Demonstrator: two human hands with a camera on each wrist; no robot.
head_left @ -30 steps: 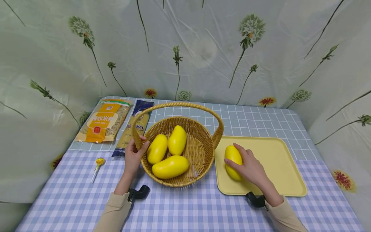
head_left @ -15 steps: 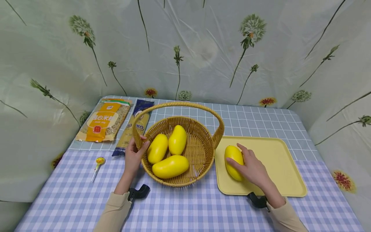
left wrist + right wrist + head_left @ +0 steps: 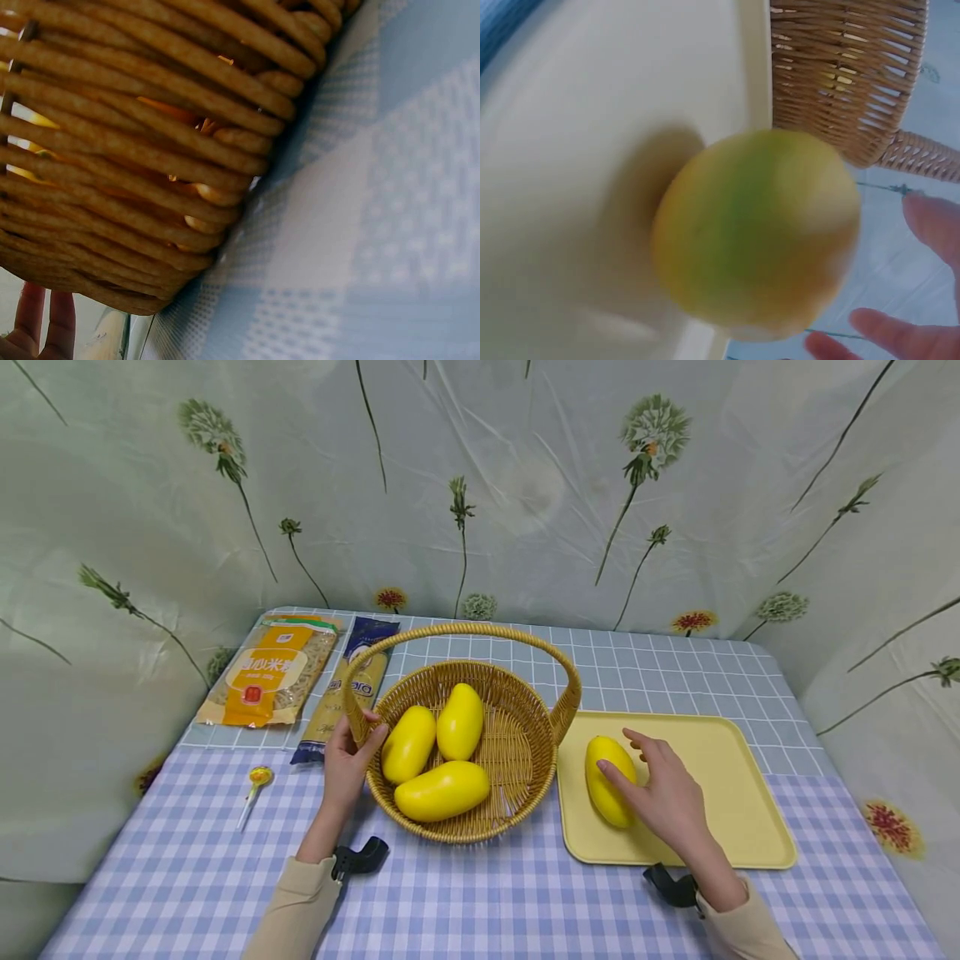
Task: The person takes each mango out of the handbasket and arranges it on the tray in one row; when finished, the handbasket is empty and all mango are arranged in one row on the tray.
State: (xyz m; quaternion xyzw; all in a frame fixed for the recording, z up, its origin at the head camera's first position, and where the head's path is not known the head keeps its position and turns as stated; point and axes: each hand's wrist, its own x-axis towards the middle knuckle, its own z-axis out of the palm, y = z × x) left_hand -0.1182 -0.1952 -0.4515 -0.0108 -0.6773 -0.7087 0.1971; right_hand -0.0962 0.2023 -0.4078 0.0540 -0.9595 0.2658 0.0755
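Nearest me, two beige sleeves (image 3: 292, 910) reach over a blue-and-white checked cloth (image 3: 480, 910). From the one at eight o'clock, the left hand (image 3: 347, 768) pinches a round golden wicker basket (image 3: 517, 747) at its nine o'clock side, by the foot of its arched handle. The right hand (image 3: 667, 797) has its fingers spread, thumb apart from the rest, just beside a smooth yellow mango-shaped fruit (image 3: 609, 781). That fruit lies at the nine o'clock end of a pale yellow rectangular tray (image 3: 727, 810), which sits at the basket's three o'clock. Three similar yellow fruits (image 3: 441, 792) rest inside the basket, at seven, nine and twelve. Out at nine lies a yellow-wrapped lollipop (image 3: 259, 777) on a white stick. Farther off, towards ten, lie a dark-blue-and-gold slim packet (image 3: 333, 710) and a wide orange-and-clear packet (image 3: 266, 677). Behind everything hangs a pale dandelion-printed fabric (image 3: 525, 552).
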